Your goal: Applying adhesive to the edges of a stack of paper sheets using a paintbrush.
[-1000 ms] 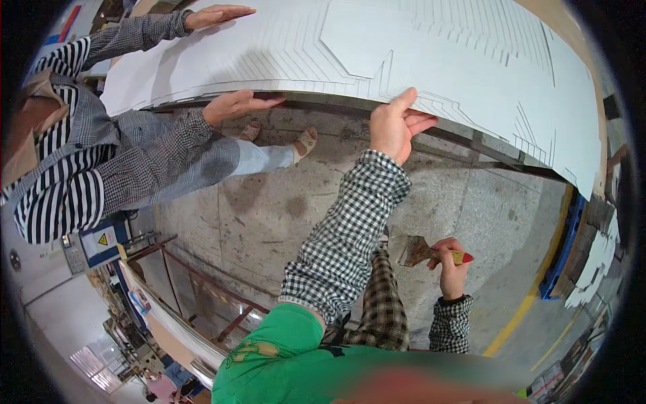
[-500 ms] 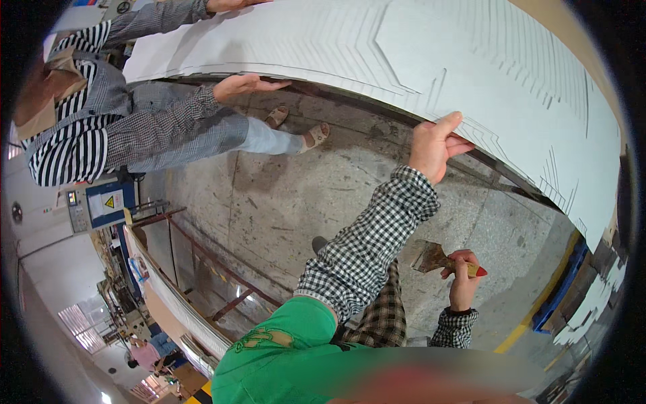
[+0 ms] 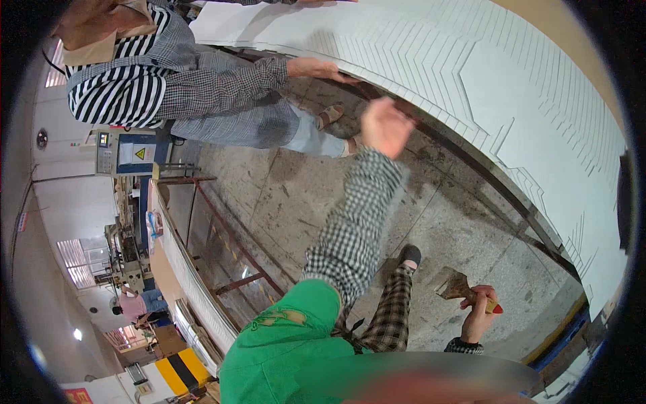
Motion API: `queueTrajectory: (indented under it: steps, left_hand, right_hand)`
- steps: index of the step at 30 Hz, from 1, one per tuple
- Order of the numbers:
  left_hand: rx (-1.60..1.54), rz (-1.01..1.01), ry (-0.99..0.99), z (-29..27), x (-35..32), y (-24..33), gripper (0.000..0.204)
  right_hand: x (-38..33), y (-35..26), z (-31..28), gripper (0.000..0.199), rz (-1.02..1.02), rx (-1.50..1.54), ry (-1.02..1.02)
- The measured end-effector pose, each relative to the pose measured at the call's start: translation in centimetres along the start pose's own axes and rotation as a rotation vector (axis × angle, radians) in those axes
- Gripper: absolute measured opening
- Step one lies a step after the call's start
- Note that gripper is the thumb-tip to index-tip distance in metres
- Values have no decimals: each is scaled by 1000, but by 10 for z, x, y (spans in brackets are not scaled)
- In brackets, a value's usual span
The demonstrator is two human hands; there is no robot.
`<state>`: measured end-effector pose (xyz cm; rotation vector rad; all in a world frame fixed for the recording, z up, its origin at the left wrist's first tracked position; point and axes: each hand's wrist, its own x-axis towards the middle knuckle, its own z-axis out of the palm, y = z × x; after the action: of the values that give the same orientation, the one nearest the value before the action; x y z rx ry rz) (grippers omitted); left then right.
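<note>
In the head view, the person's left hand point(image 3: 385, 126) is raised at about twelve o'clock from the frame's middle, blurred, fingers spread and loose, holding nothing; it hangs just short of the near edge of the large white sheet scored with stepped chevron lines point(image 3: 471, 74), which arcs across the top from eleven o'clock round to three o'clock. Whether the fingertips touch that edge cannot be told. The right hand point(image 3: 478, 316) sits at about four o'clock, curled closed around the red handle of a worn wide-bristled paintbrush point(image 3: 459, 287), whose bristle end points toward ten o'clock from the fist. Below the sheet lies the stained grey concrete floor point(image 3: 444, 222). At ten to eleven o'clock a co-worker in a black-and-white striped top leans in, their nearer hand point(image 3: 316, 68) resting flat on the sheet's edge, well apart from the person's left hand. A rust-coloured metal frame point(image 3: 229, 236) stands at about nine o'clock.
</note>
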<state>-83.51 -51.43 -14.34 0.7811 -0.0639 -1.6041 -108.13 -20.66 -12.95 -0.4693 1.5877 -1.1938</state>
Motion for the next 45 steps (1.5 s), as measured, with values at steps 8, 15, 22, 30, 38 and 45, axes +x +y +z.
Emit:
queueTrajectory:
  steps: [8,15,22,30,38,45]
  left_hand:
    - [66,32,64,22,35,53,62]
    - [295,-126,-66,24,49,70,58]
    - [422,-46,138,36,45,68,37]
    - [399,16,32,25,41,71,55]
    - [171,92,-54,19,36,79,69]
    - [479,112,183,5,4,57,82]
  right_hand:
    - [6,-1,8,17,20,6,-19]
    - [7,-3,9,16,-15,-2,-39]
    - [5,2,2,17,24,-13,-14]
    - [8,-8,14,17,3,-57,-44]
    - [11,5,11,18,0,-46,-18]
    - [13,-4,0,23,27,-187,-69]
